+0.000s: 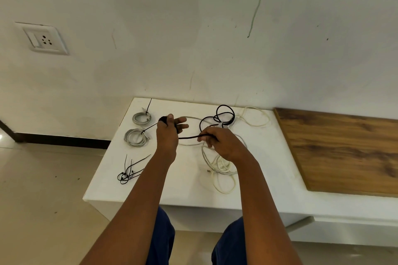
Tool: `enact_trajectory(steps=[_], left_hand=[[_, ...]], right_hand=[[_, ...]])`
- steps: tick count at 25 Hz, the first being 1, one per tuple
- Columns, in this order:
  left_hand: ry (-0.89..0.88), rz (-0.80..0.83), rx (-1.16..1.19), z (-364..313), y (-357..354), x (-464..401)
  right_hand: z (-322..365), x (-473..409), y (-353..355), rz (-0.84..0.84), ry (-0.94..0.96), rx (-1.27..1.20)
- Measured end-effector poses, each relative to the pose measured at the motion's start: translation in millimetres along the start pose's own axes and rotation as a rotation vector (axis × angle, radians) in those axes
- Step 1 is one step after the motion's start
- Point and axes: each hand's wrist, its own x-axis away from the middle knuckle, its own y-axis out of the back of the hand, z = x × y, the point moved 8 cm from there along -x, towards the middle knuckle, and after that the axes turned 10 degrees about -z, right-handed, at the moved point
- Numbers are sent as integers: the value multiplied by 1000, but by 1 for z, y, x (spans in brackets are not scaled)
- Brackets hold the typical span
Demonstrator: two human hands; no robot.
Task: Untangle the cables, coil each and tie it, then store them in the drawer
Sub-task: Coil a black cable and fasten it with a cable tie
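A black cable (224,115) lies partly looped on the white cabinet top (185,180), tangled with cream cables (221,168). My left hand (169,133) has black cable wound round its palm, thumb up and fingers stretched out. My right hand (217,142) pinches the black cable, which runs taut between the two hands. Two grey cables lie coiled and tied at the back left, one (141,117) behind the other (135,137).
Several loose black cable ties (129,171) lie near the cabinet's left front edge. A wooden panel (344,148) covers the top to the right. A wall stands behind, with a socket (44,38) at the left. Tiled floor lies left and below.
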Motion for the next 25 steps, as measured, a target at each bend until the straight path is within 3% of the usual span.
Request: enact_trajectory(steps=[6,9,15,18,21,25], left_hand=[[-133,333,-406,4,-26,21],[-51,482,-417,12,-34,33],[141,633,-302,19,-41,44],[312,644,-79,20,-44,48],[371,629,74,19,-47,46],[439,578,226,19,-45,41]], right_hand=[[8,1,13,-176,129,14],[3,2,20,-230,108,-60],[1,2,24,-329,171,248],[-4,-1,18,-302,88,-99],[-5,-1,7,-256,-47,-466],[-3,1,-10,-114,-138,-670]])
